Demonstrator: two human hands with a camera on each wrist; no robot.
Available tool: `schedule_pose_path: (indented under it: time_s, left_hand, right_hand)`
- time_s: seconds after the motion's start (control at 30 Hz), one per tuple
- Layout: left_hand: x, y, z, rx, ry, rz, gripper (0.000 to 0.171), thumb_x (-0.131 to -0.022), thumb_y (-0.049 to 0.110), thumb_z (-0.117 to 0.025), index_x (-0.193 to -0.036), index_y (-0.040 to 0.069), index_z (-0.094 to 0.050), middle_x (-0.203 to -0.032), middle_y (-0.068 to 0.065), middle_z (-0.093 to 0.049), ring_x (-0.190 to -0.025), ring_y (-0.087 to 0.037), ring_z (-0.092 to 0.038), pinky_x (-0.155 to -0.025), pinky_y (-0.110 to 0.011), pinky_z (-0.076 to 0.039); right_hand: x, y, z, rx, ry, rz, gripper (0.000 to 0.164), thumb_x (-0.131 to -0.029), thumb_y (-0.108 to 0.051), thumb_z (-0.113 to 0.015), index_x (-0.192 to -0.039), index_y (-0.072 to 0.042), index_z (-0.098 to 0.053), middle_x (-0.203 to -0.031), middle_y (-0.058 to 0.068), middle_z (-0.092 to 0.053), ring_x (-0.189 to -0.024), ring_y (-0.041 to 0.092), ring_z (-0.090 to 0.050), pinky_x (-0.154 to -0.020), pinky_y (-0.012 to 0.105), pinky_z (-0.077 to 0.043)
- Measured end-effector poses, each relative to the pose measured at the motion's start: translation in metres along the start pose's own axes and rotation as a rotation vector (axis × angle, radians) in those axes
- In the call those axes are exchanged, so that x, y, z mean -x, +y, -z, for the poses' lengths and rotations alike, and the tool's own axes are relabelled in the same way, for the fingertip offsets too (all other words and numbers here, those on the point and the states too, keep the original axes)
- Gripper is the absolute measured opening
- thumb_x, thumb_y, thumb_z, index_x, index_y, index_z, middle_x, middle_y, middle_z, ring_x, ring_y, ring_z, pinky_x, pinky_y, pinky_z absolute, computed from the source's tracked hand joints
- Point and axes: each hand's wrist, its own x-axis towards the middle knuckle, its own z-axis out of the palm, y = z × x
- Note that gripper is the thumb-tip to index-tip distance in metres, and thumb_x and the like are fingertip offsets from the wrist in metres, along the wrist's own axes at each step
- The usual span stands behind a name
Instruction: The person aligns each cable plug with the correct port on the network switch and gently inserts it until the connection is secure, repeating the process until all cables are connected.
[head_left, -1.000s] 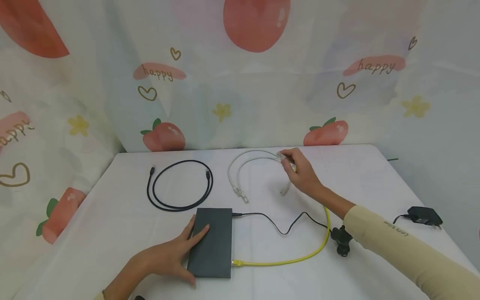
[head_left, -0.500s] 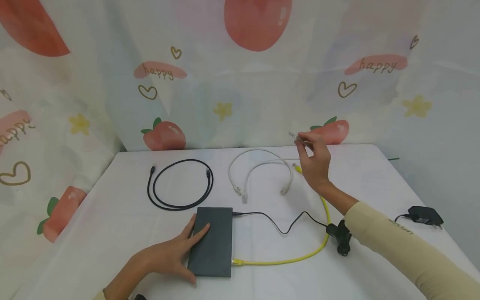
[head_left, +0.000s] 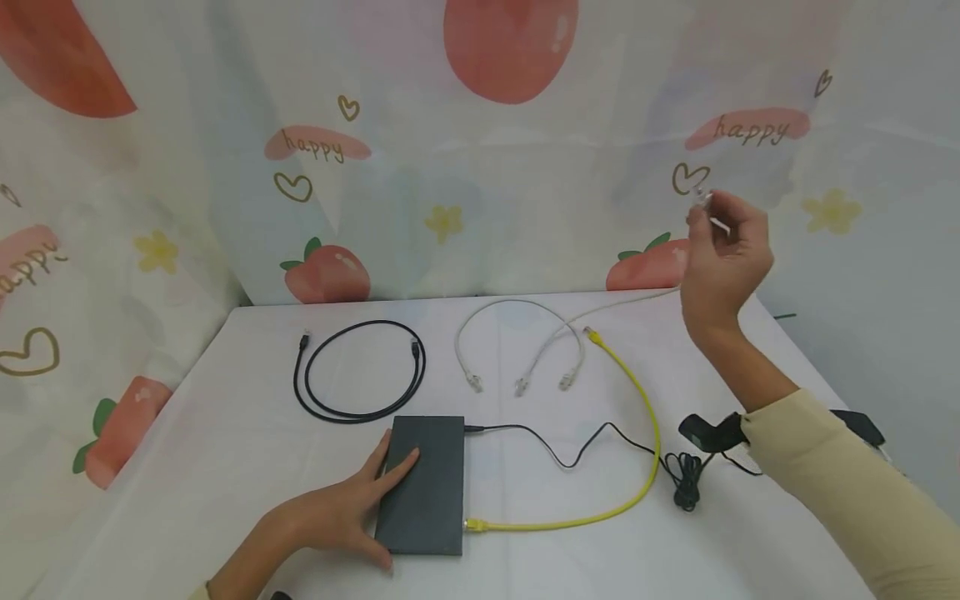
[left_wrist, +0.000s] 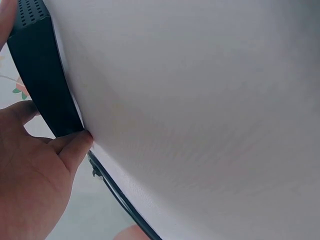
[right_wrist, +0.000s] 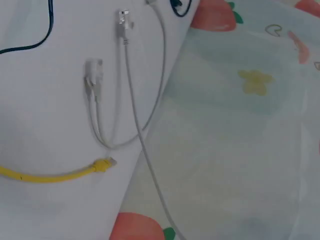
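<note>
In the head view my left hand (head_left: 348, 504) holds the left side of a flat black network switch (head_left: 435, 492), thumb at its near corner and one finger across its top. The left wrist view shows the fingers (left_wrist: 75, 150) at the edge of the switch (left_wrist: 45, 75), whose end face has vent holes. Raised at the right, my right hand (head_left: 723, 258) pinches the clear plug (head_left: 702, 198) of a white Ethernet cable (head_left: 622, 303). That cable's other plug (head_left: 522, 386) lies on the table. The right wrist view shows the lifted cable (right_wrist: 155, 175), but not the hand.
A second white Ethernet cable (head_left: 510, 302) and a coiled black cable (head_left: 360, 414) lie behind the switch. A yellow cable (head_left: 651, 479) curves from the switch's right side to a loose plug (head_left: 592, 335). A thin black power lead (head_left: 573, 465) runs to a bundle (head_left: 686, 492) near black adapters.
My right hand has lifted the white cable's plug off the table and carried it up and to the right. The cable's other end has shifted slightly right. My left hand stays put.
</note>
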Motion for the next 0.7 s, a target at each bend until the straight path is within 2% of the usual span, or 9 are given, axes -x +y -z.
schedule_pose_path:
  time_s: [0.07, 0.23, 0.3, 0.43, 0.57, 0.7]
  left_hand:
    - [0.000, 0.000, 0.000, 0.003, -0.001, 0.000, 0.122, -0.064, 0.053, -0.081, -0.152, 0.029, 0.000, -0.152, -0.016, 0.023, -0.138, -0.039, -0.007, -0.099, -0.054, -0.031]
    - [0.000, 0.000, 0.002, 0.004, -0.006, -0.002, 0.122, -0.064, 0.053, -0.081, -0.152, 0.029, 0.000, -0.152, -0.016, 0.023, -0.138, -0.040, -0.007, -0.099, -0.055, -0.031]
    - [0.000, 0.000, 0.003, 0.004, -0.008, -0.006, 0.122, -0.064, 0.052, -0.080, -0.152, 0.028, 0.000, -0.151, -0.017, 0.023, -0.138, -0.040, -0.007, -0.099, -0.055, -0.031]
    - [0.001, -0.001, 0.003, 0.001, -0.006, -0.013, 0.122, -0.065, 0.052, -0.080, -0.152, 0.027, 0.001, -0.151, -0.017, 0.023, -0.137, -0.039, -0.008, -0.099, -0.054, -0.031]
    - [0.002, -0.002, 0.003, -0.007, 0.001, -0.022, 0.122, -0.065, 0.053, -0.079, -0.153, 0.026, 0.001, -0.151, -0.018, 0.024, -0.137, -0.039, -0.008, -0.099, -0.054, -0.031]
    - [0.004, -0.003, 0.002, -0.015, 0.010, -0.022, 0.121, -0.065, 0.054, -0.079, -0.153, 0.026, 0.000, -0.151, -0.019, 0.023, -0.137, -0.038, -0.009, -0.099, -0.053, -0.032]
  right_hand:
    - [-0.012, -0.005, 0.004, -0.049, 0.064, -0.021, 0.015, -0.085, 0.008, -0.062, -0.099, 0.003, -0.064, -0.098, 0.014, -0.058, -0.085, 0.024, -0.058, -0.079, 0.028, -0.046]
    - [-0.037, -0.015, 0.021, -0.039, 0.146, 0.012, 0.014, -0.085, 0.007, -0.063, -0.098, 0.002, -0.064, -0.097, 0.015, -0.058, -0.086, 0.027, -0.058, -0.080, 0.030, -0.047]
    - [-0.045, -0.019, 0.029, 0.047, 0.140, 0.047, 0.014, -0.087, 0.004, -0.061, -0.100, 0.000, -0.064, -0.099, 0.012, -0.059, -0.089, 0.026, -0.058, -0.082, 0.030, -0.046]
    - [-0.061, -0.026, 0.044, 0.126, 0.148, 0.022, 0.015, -0.090, 0.000, -0.059, -0.105, -0.002, -0.062, -0.104, 0.011, -0.058, -0.094, 0.022, -0.057, -0.087, 0.027, -0.044]
    - [-0.071, -0.033, 0.060, 0.211, 0.099, -0.030, 0.020, -0.093, -0.003, -0.056, -0.112, -0.005, -0.060, -0.112, 0.008, -0.057, -0.105, 0.020, -0.055, -0.095, 0.025, -0.040]
    - [-0.071, -0.024, 0.080, 0.420, -0.038, 0.025, 0.022, -0.094, -0.009, -0.056, -0.116, -0.009, -0.060, -0.110, -0.005, -0.058, -0.105, 0.013, -0.055, -0.093, 0.021, -0.040]
